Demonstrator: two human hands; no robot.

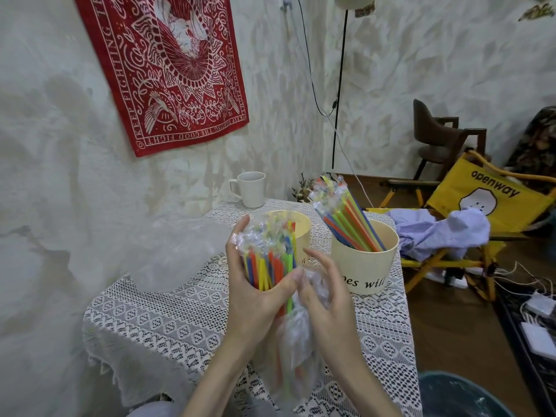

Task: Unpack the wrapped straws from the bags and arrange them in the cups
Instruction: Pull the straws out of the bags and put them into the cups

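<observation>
Straws (267,266), a bundle half out of the bag (296,335), sit clasped in your left hand (255,293) above the near table edge; your right hand (325,299) pinches the bag. Strip it off, then stand them in the empty left cup (301,233).

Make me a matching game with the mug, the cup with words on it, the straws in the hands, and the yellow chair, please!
Things:
1. white mug
2. cup with words
3. straw bundle in the left hand
4. yellow chair

Places or states:
A. already holds wrapped straws, leaning left
B. has a light blue cloth lying on it
C. stands at the table's far edge, near the wall
D. half out of its clear bag, which the right hand holds

Pairs: 1-C, 2-A, 3-D, 4-B
</observation>
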